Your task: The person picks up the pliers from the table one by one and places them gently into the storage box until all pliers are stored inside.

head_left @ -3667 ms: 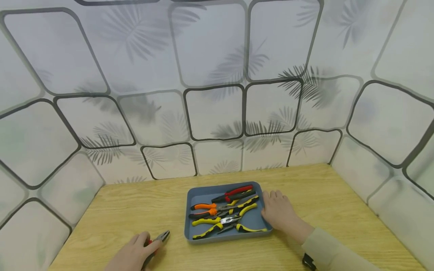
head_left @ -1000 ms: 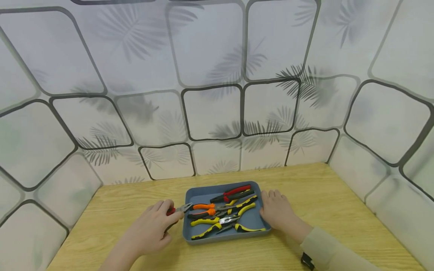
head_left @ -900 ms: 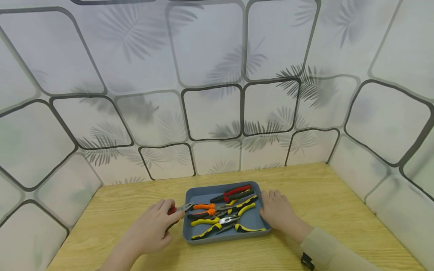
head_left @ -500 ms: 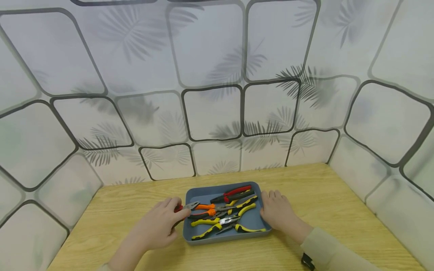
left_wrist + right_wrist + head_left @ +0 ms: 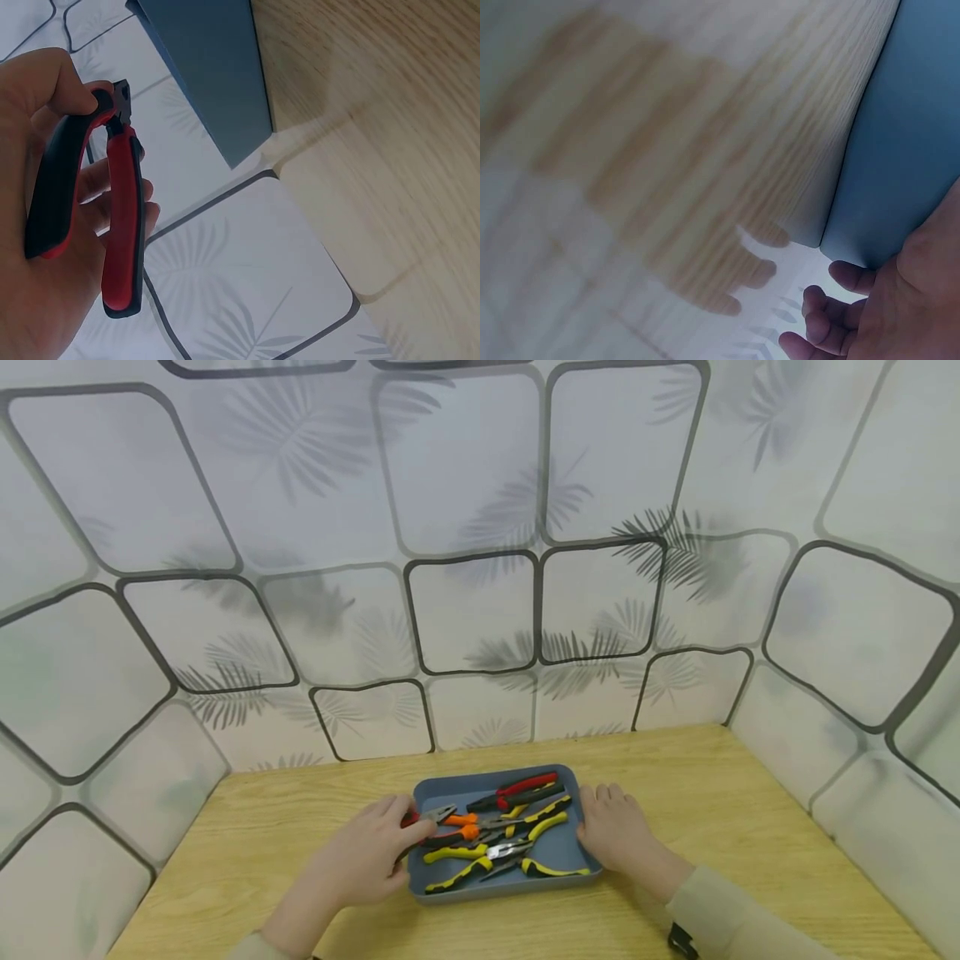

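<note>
My left hand (image 5: 367,852) grips combination pliers (image 5: 438,814) with red and black handles. It holds them over the left side of a blue-grey tray (image 5: 510,891), their metal head pointing right. In the left wrist view, the handles of the pliers (image 5: 124,217) stand spread, with thumb and fingers around them. My right hand (image 5: 615,827) rests against the tray's right side; in the right wrist view its fingers are loosely bent beside the tray wall (image 5: 892,135). Inside lie red-and-black pliers (image 5: 528,783), orange-handled pliers (image 5: 468,832) and several yellow-and-black ones (image 5: 457,853).
The tray stands on a wood-grain table (image 5: 300,810). A patterned wall covering (image 5: 480,610) encloses the table at the back and both sides. A black band (image 5: 681,939) shows by the right sleeve (image 5: 738,914).
My left hand has carried the combination pliers from the table left of the tray, rightward and up, to over the tray's left side. My right hand has stayed at the tray's right side.
</note>
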{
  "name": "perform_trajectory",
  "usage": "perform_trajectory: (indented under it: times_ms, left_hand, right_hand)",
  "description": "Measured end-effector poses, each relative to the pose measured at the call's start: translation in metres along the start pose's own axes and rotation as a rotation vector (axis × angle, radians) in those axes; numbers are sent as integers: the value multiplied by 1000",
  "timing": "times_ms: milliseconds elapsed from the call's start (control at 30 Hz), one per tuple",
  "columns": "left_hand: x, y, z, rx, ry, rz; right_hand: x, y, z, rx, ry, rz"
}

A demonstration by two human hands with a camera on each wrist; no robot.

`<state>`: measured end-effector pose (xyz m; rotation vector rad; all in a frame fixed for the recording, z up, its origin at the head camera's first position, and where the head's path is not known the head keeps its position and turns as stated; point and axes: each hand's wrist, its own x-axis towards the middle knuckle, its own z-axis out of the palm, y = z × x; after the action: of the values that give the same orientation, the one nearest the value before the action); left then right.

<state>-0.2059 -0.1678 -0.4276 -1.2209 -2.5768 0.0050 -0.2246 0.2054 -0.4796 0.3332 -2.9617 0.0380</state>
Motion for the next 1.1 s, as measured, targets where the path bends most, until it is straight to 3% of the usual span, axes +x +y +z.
perform_trajectory:
  times_ms: [533,1100]
  left_hand:
    - [18,-3,14,-43,-9,-5]
    - [32,-2,20,-12,-67,19]
  right_hand:
    - [2,3,3,-20,-7,-3]
    - [0,3,3,-10,4,-13]
